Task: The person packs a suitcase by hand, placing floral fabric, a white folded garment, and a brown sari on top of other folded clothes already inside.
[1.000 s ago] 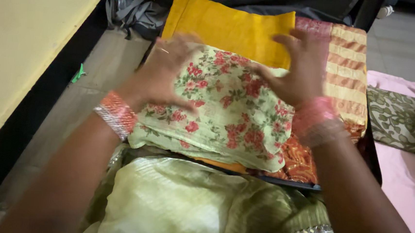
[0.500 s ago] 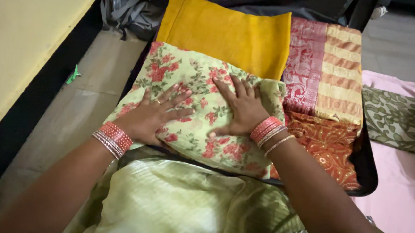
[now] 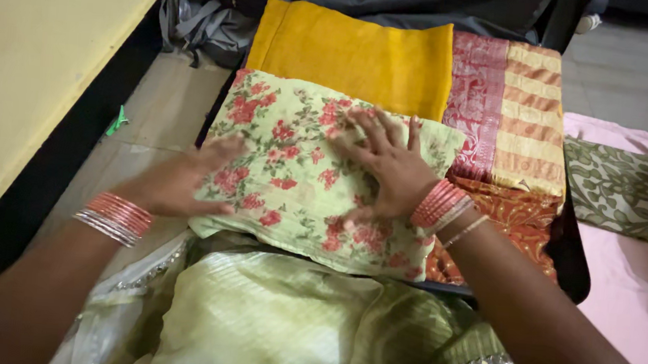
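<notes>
Pressing flat on a folded pale-green floral cloth (image 3: 302, 169), the right hand (image 3: 385, 171) has its fingers spread open, palm down, gripping nothing. The left hand (image 3: 179, 183) lies at the cloth's left edge, its fingers extended and loosely open, touching the edge of the fabric; whether any fingers curl under the fold cannot be told, as the hand is blurred. Both wrists carry stacks of pink and silver bangles (image 3: 116, 217).

The floral cloth sits on top of other folded fabrics packed in an open dark suitcase (image 3: 573, 268). Just beyond it, touching its far edge, lies a folded mustard-yellow cloth (image 3: 356, 51). To the right of both is a red and gold striped fabric (image 3: 515, 112), and near the right wrist an orange patterned fabric (image 3: 507, 225) shows beneath it.

Closest to the camera, a shiny light-green garment (image 3: 276, 319) with a silver border covers the person's lap. A pink sheet (image 3: 628, 294) with an olive patterned cloth (image 3: 627, 192) lies to the right of the suitcase. A small green clip (image 3: 119, 120) rests on the floor (image 3: 154, 109) at left, near a yellow wall (image 3: 36, 55).
</notes>
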